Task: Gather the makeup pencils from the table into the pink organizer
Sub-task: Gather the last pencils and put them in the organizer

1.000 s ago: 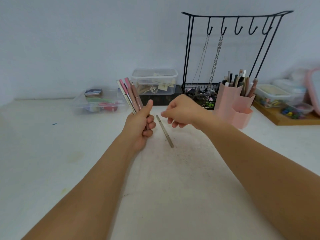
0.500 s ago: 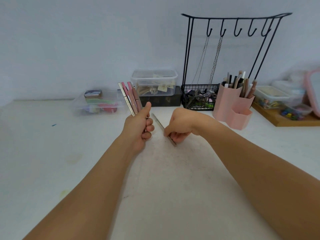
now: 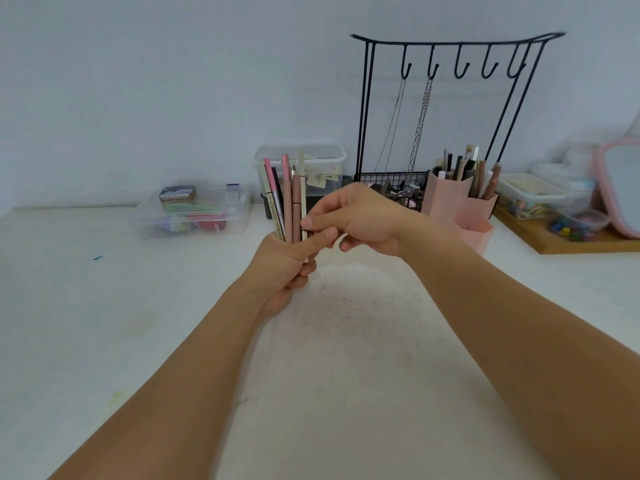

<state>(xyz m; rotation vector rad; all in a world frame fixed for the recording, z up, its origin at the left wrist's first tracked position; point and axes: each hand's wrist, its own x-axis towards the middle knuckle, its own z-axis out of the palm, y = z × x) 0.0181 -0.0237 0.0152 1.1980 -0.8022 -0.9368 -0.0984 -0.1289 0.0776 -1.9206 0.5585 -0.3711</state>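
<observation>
Head view. Left hand (image 3: 284, 268) raised over the table (image 3: 346, 375), fist wrapped round a bunch of pencils (image 3: 289, 202) standing near upright, tips up: pink, brown and cream barrels fanned slightly. Right hand (image 3: 360, 218) just beside it, thumb and forefinger pinching the cream pencil (image 3: 302, 188) at the bunch's right edge, other fingers loosely curled. Organizer (image 3: 460, 209) stands right of the hands, near the back of the table, well apart from the bunch; its tall compartments already hold pencils and brushes. Black hook rack (image 3: 450, 57) behind it, chains hanging. Clear boxes (image 3: 194, 213) at back left. Wooden tray (image 3: 554, 240) far right.
</observation>
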